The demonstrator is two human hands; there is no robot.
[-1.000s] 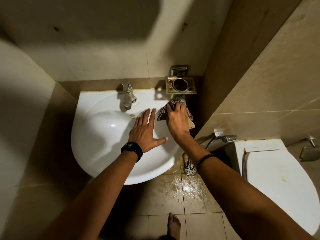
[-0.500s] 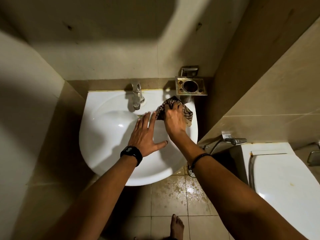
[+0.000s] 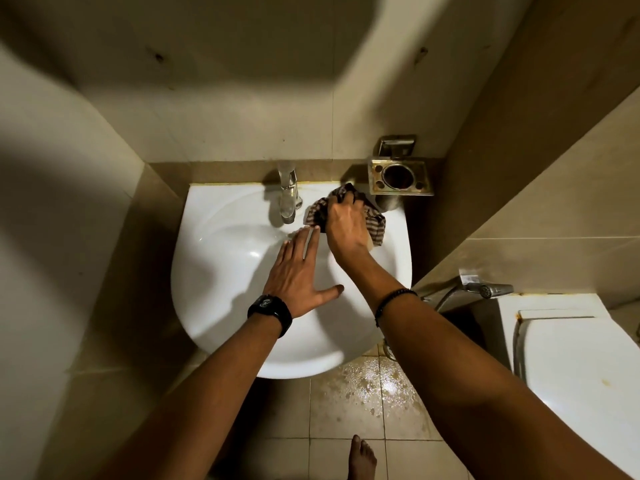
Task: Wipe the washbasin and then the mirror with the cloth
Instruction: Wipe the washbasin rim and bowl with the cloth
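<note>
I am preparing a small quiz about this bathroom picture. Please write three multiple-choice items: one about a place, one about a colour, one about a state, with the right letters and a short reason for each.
1. Where is the cloth?
A. on the floor
B. on the washbasin rim, right of the tap
C. on the toilet lid

2. What colour is the washbasin?
A. white
B. blue
C. black

3. How is the left hand?
A. closed in a fist
B. holding the tap
C. flat and open on the basin

Answers:
1 B: the right hand presses it beside the tap.
2 A: the bowl is plainly white.
3 C: its fingers are spread, holding nothing.
</note>
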